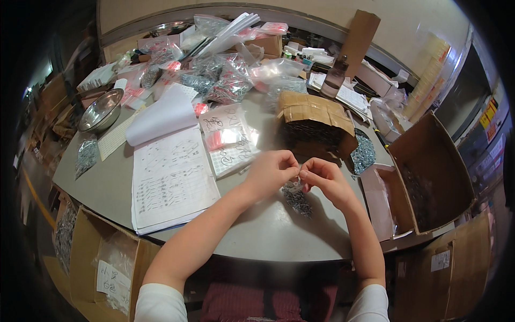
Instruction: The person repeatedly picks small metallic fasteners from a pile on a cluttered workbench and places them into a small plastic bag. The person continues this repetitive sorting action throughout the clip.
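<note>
My left hand (277,169) and my right hand (322,175) meet above the grey table, their fingertips pinching the top of a small clear plastic bag. The bag of metal hardware (297,200) hangs below the fingers, close to the table top; its pieces are too small to name. Just behind my hands stands an open cardboard box (318,108) filled with dark small parts. To the left of my left forearm lies a paper booklet (173,177) with printed drawings of parts, its upper sheet folded back. Beside it are written-on sheets and a small red-marked bag (227,139).
Bagged hardware (229,84) is piled at the back, near a spray bottle (334,78). A steel bowl (100,110) and a bag of screws (86,156) lie left. Loose metal parts (363,155) and open cardboard boxes (434,173) are right. Another box (106,257) stands below left.
</note>
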Available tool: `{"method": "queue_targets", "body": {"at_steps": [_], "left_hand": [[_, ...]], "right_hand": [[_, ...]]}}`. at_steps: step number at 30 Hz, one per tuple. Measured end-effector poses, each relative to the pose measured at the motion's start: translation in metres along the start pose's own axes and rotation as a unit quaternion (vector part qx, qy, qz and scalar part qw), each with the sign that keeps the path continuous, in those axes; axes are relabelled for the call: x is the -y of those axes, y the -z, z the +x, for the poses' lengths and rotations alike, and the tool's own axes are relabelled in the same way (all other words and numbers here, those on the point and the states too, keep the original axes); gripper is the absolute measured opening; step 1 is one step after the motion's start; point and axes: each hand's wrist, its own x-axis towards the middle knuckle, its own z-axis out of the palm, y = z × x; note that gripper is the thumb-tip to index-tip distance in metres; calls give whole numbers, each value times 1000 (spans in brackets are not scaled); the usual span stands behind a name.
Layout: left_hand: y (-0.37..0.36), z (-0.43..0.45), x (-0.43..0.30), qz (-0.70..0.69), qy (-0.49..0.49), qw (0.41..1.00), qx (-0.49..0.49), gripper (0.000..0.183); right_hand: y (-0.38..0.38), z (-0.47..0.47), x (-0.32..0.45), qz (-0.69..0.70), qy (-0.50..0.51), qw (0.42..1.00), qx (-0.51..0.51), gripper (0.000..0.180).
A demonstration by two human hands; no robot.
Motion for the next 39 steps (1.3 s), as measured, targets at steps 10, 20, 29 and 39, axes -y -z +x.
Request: {"method": "queue_targets", "body": {"at_steps": [10, 20, 29, 39], "left_hand": [[-11, 4, 4, -127, 15, 987, 93, 17], [-14, 10, 27, -111, 59, 989, -81, 20], [-15, 12, 37, -56, 60, 997, -14, 13], [-22, 9, 34, -7, 12, 1000, -18, 13]], "right_hand": [[-6, -52, 12, 222, -69, 971, -54, 25], [144, -171, 39, 49, 103, 855, -505, 19], [158, -163, -48, -468, -177, 828, -253, 28], [163, -177, -3, -162, -9, 920, -357, 22]]}}
